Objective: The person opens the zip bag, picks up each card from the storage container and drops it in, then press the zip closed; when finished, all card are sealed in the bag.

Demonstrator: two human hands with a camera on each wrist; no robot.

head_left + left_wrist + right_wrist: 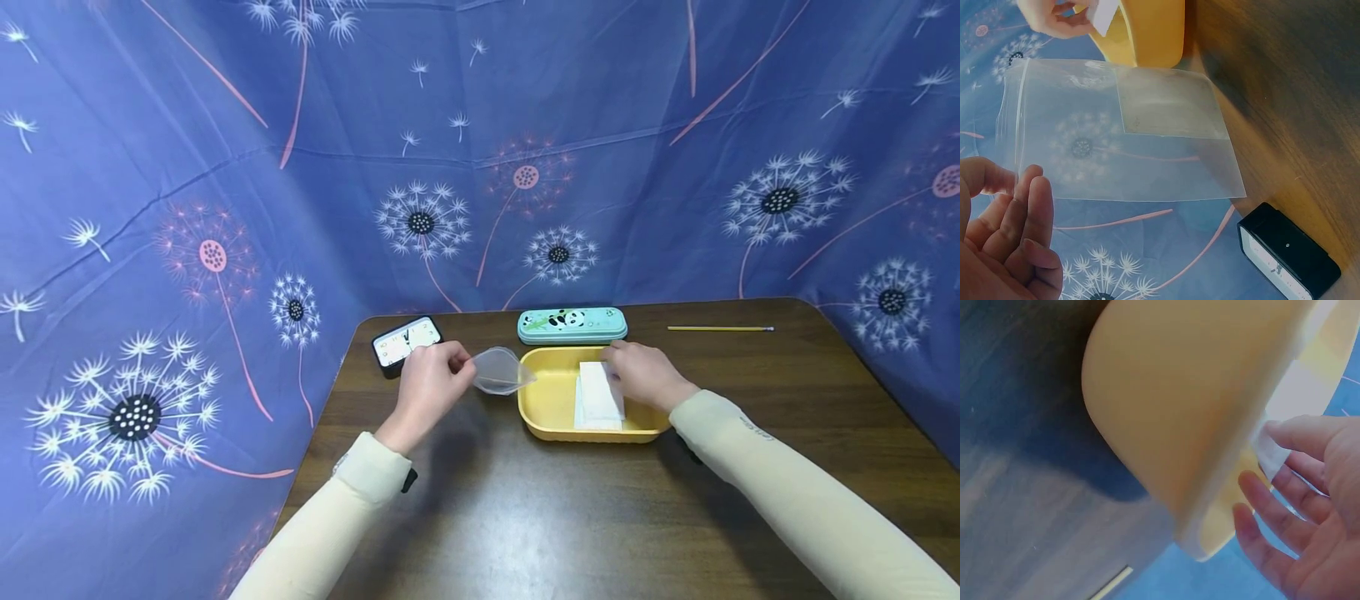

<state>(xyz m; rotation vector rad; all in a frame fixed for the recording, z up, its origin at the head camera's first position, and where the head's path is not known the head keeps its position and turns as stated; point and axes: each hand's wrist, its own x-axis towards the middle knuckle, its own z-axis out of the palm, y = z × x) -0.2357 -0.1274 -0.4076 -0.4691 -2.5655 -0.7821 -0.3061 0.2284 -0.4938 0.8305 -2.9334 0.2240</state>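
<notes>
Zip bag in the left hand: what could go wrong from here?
1. The left hand pinches the zip bag by one end only, so it could swing or slip.
2. The right hand pinches white paper in overlapping layers; these might separate or drop into the yellow tray.
3. The clock sits close by the left hand and could get bumped.

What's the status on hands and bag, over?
Left hand pinching clear zip-top bag. Right hand pinching white sheet at yellow tray. No obstruction evident.
</notes>
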